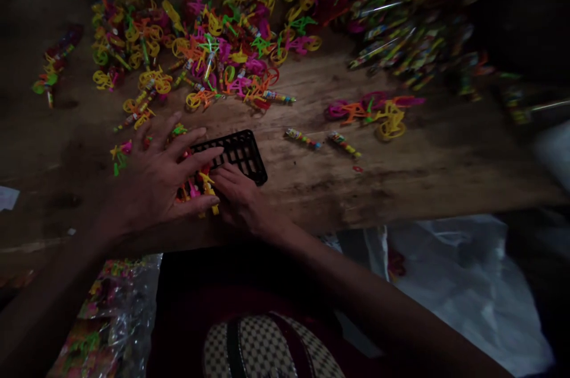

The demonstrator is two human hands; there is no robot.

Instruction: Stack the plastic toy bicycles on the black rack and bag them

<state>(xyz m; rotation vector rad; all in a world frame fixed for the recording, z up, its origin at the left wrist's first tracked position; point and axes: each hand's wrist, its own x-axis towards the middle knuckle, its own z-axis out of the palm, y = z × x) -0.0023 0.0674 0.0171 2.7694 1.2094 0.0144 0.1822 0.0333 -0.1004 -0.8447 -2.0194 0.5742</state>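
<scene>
A small black plastic grid tray (256, 158) lies near the table's front edge. My left hand (162, 173) is spread over its left part, fingers apart, on top of small colourful plastic toy pieces (205, 185) in pink, yellow and red. My right hand (240, 191) is at the tray's front side, fingers bent and pressed together beside those pieces; whatever is in its fingertips is hidden. Just right of the tray lie two thin tubes with colourful wrapping, one tube (303, 138) nearer and another tube (345, 144) farther right.
Across the wooden table (423, 170) spreads a big heap of bright toy bicycle-like pieces (214, 40). Many wrapped tubes (401, 45) are piled at the back right. Below the edge are a clear bag of toys (111, 318) and a whitish plastic bag (463, 283).
</scene>
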